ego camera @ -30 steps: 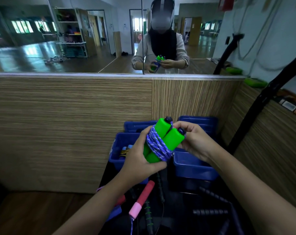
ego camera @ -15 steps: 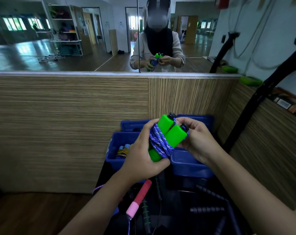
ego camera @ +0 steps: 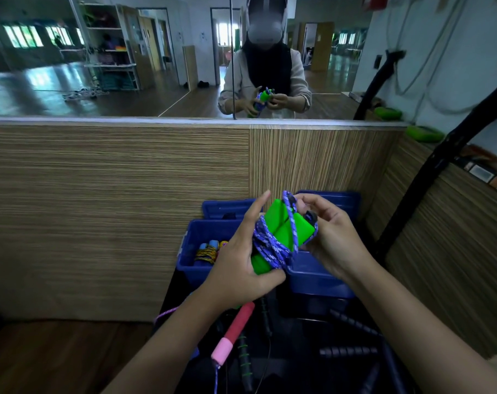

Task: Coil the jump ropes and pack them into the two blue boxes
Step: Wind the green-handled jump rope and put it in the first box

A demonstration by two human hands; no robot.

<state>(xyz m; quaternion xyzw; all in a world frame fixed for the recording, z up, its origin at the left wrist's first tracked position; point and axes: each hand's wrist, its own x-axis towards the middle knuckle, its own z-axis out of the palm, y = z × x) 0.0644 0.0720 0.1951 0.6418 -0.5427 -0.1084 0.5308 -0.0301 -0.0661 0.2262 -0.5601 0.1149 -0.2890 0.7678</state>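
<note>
The left hand (ego camera: 238, 263) grips the green-handled jump rope (ego camera: 281, 237) above the blue boxes (ego camera: 315, 280), steadying the coil, while the right hand (ego camera: 331, 237) pinches the purple cord (ego camera: 291, 223) to secure the final wrap.

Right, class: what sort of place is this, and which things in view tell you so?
Probably a dance or exercise studio. A long wall mirror reflects a wide, shiny wooden floor; loose jump ropes with pink foam handles lie below; both hands wind a purple cord round green foam handles above blue plastic boxes.
</note>
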